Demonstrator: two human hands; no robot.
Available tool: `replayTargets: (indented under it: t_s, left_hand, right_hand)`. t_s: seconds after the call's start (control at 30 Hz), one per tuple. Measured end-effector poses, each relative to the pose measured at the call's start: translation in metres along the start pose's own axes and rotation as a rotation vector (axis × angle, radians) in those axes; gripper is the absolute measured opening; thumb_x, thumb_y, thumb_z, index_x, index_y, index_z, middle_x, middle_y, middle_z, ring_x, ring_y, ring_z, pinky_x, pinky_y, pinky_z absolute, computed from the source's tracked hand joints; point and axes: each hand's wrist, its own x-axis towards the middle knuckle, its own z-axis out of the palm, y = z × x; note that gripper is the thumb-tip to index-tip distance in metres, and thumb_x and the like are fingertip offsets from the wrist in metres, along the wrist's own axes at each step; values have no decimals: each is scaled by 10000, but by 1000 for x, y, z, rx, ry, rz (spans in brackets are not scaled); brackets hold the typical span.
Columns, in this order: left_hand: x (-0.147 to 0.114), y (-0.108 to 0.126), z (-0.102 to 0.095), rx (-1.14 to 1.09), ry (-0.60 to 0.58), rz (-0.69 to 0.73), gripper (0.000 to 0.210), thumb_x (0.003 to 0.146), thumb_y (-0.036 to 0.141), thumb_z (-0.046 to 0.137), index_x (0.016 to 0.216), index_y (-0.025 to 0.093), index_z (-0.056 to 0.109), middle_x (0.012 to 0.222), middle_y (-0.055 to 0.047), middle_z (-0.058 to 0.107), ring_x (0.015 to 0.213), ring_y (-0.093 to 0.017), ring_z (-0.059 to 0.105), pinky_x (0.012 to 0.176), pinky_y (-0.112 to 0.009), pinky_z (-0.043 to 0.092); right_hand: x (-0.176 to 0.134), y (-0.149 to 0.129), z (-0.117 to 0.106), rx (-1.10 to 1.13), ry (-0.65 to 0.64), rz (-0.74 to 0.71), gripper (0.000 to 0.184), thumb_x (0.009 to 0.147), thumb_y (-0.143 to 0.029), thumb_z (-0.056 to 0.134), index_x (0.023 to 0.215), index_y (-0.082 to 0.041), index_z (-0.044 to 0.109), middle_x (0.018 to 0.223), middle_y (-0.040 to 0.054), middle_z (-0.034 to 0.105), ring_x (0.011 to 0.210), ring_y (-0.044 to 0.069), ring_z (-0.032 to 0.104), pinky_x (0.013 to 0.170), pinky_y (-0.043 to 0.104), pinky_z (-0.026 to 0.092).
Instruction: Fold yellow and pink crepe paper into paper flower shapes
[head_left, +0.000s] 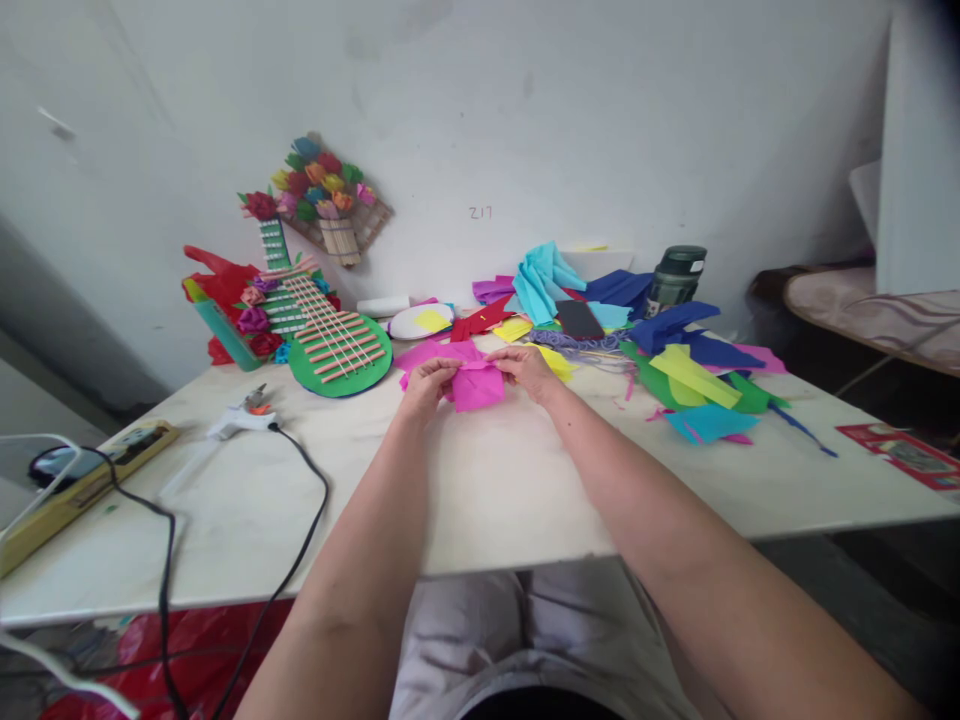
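Observation:
A pink sheet of crepe paper (480,390) is stretched between my two hands above the white table (517,500). My left hand (433,382) pinches its left side, and my right hand (529,370) pinches the right side near the top. The paper's lower part hangs as a flat square. More pink paper (420,356) shows behind it, partly hidden by my left hand. A yellow paper piece (553,362) lies just behind my right hand.
A green paper guitar (341,365) stands left of my hands. Nearer lie a glue gun (244,420) with a black cord and a power strip (90,485). Coloured papers (694,380), a dark phone (580,320) and a green bottle (677,280) are to the right.

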Motion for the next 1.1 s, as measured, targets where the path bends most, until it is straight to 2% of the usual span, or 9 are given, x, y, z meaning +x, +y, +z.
replayTargets:
  t_s: [0.13,0.27,0.37,0.53,0.7,0.8,0.9,1.0,1.1]
  left_hand:
    - [2,0,0,-19,14,0,167,539,187,667,695,128,649,525,10,560,454,-87,493,436,-207,368]
    - [0,0,1,-2,17,4,192,551,250,698,680,127,627,529,14,560,449,-84,489,430,-208,364]
    - [-1,-1,2,75,6,36,248,532,249,739,709,131,611,503,35,541,406,-60,442,408,-191,322]
    - [-1,-2,0,106,-35,102,418,539,239,750,914,142,592,480,72,499,389,-49,413,408,-181,290]
    - [-1,-1,0,130,-37,94,457,541,247,754,953,143,588,488,75,491,399,-54,417,418,-187,296]
    - [-1,-1,1,152,-26,47,389,571,310,743,897,138,618,517,49,518,414,-62,429,418,-196,305]
    - [0,-4,1,215,-25,11,309,598,386,725,742,128,635,518,25,526,416,-62,420,406,-199,291]
    - [2,-6,0,263,-18,8,300,571,390,745,628,127,611,485,27,499,411,-58,401,397,-195,278]
    - [3,-6,0,269,-10,18,296,559,380,752,614,129,604,483,28,499,418,-61,407,401,-194,291]
  right_hand:
    - [-2,-3,0,0,-16,1,210,589,-231,556,714,-133,692,428,-38,504,385,69,390,404,208,285]
    - [-4,-6,2,-8,-25,-24,226,653,-330,560,674,-133,670,434,-33,490,396,75,403,395,211,282]
    - [-4,-5,4,-61,11,-26,251,593,-369,660,665,-129,655,445,-43,490,395,64,373,391,208,267]
    - [0,1,6,-33,21,20,356,524,-340,729,806,-130,675,503,-43,532,416,50,365,410,194,274]
    - [1,2,7,-4,24,8,340,494,-338,740,762,-137,683,605,3,617,532,85,485,510,215,380]
    - [2,3,7,-11,17,-2,322,491,-343,741,738,-144,685,606,11,629,600,115,538,593,247,425]
    - [2,4,8,-26,8,-9,310,498,-334,739,739,-147,686,618,12,634,625,122,553,636,260,436]
    - [1,3,9,-40,6,-2,315,491,-330,745,738,-144,683,611,8,628,620,119,546,635,256,433]
    - [-1,-1,9,-70,22,10,306,491,-346,746,708,-144,672,617,6,623,616,117,533,602,243,424]
